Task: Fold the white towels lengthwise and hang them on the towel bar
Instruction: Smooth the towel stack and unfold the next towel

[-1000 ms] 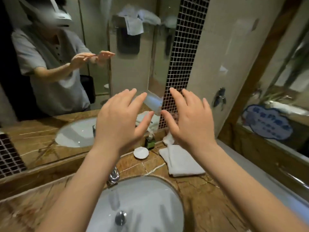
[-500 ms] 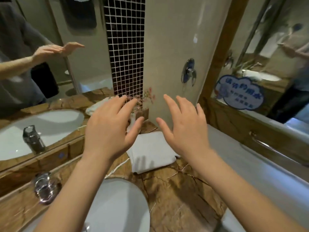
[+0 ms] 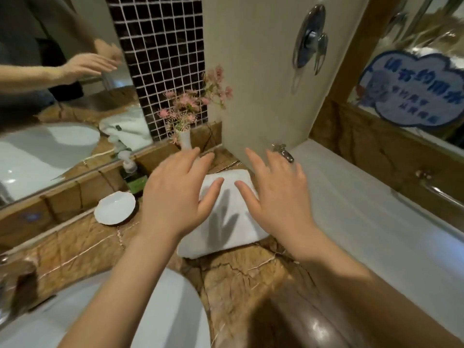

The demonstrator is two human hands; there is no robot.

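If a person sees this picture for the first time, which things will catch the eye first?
Two open hands, the left hand and the right hand, spread over a folded white towel on the brown marble counter. Behind them, pink flowers stand in a small white vase against the dark mosaic tiles.

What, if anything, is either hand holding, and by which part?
Nothing is held. The left hand and right hand hover open, fingers spread, above the folded white towel.

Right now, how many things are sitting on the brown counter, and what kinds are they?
White folded towel: 1
White dish: 1
Green pump bottle: 1
White vase with pink flowers: 1
Total: 4
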